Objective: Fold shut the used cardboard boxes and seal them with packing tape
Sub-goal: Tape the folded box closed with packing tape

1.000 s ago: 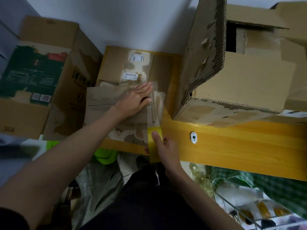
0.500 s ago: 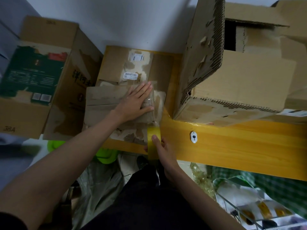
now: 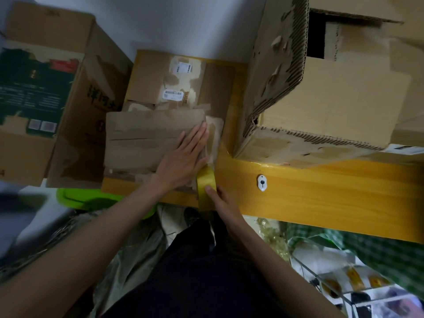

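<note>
Slid rightward since before, the flat left hand is being pressed on the box while tape is being gripped by the right hand, so sealing is under way.

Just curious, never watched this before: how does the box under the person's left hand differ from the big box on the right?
The small box lies low with its flaps folded down, pressed flat by the left hand, with yellow tape at its near edge; the large box stands taller, gapes open at the top, and shows no yellow tape. Both are worn brown cardboard on the wooden surface.
</note>
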A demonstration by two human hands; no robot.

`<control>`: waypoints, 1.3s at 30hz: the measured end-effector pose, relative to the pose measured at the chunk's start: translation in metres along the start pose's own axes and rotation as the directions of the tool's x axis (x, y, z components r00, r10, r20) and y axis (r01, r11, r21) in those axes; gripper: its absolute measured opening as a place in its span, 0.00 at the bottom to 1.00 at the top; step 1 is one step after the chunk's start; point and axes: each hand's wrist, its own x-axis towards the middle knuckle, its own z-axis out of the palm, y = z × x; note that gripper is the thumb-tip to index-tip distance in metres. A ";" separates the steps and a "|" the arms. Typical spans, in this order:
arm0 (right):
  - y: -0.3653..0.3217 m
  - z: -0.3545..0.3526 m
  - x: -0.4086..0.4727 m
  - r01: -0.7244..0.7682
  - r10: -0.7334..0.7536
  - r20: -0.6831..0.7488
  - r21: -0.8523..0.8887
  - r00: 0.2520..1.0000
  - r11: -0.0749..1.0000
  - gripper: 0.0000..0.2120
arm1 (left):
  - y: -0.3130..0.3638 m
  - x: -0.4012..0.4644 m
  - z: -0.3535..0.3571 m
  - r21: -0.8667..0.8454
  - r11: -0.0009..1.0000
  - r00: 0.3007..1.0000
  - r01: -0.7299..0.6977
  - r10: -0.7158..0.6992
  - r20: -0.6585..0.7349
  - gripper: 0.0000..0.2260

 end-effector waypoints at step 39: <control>0.023 -0.102 0.066 0.006 -0.262 -0.427 -0.513 0.865 0.858 0.10 | 0.005 0.011 -0.004 -0.032 0.998 0.997 0.048 -0.046 0.061 0.32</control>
